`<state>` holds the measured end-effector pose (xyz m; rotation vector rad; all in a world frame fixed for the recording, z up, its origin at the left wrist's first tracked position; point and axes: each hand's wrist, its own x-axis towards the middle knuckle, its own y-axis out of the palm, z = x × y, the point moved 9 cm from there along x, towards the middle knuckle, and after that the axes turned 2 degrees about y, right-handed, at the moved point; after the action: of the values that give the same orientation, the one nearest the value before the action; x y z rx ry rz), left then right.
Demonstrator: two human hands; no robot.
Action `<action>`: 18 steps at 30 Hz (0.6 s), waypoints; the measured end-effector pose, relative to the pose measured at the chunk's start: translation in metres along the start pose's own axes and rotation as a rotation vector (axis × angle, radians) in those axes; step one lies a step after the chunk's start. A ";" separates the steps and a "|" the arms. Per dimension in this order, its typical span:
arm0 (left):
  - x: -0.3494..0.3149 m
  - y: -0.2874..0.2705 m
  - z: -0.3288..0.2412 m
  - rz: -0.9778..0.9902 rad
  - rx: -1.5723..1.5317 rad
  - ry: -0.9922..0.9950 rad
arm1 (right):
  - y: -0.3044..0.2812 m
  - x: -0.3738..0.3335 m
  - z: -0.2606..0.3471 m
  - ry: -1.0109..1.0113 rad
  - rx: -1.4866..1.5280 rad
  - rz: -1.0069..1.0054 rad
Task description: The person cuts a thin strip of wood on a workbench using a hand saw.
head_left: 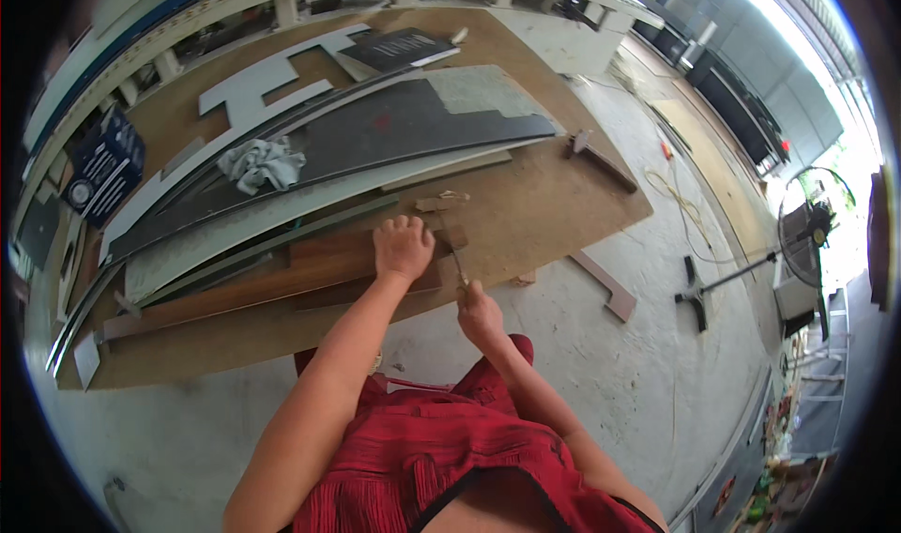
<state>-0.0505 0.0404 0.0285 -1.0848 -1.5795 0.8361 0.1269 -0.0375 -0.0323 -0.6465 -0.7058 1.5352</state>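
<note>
The left hand (404, 249) bends over the brown plank (239, 294), toward nine o'clock (whether pinching, I cannot tell); the right hand (481, 316) grips a thin tool (458, 263) pointing toward eleven. Best press steadily, clear of its tip.

Boards (375, 131) on the table (526, 195), fan (822, 223) far right

Upper left, a cloth (261, 165) lies on the boards, a box (105, 169) beside them. At centre, the left hand (404, 249) is on a plank (244, 294), the right hand (481, 315) to its lower right.
</note>
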 end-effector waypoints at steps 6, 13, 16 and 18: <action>0.001 0.010 -0.005 0.036 -0.062 0.024 | 0.010 -0.049 -0.060 0.114 0.004 0.118; -0.006 0.007 0.004 0.078 -0.076 -0.030 | -0.011 -0.098 -0.037 0.151 -0.010 0.173; -0.007 0.004 0.008 0.087 -0.073 -0.043 | -0.005 -0.048 -0.017 -0.044 -0.002 0.063; -0.007 0.002 0.007 0.076 -0.056 -0.042 | 0.000 -0.013 -0.013 -0.022 -0.035 0.030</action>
<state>-0.0564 0.0347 0.0222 -1.1807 -1.6130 0.8745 0.1381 -0.0499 -0.0407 -0.6699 -0.7445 1.5628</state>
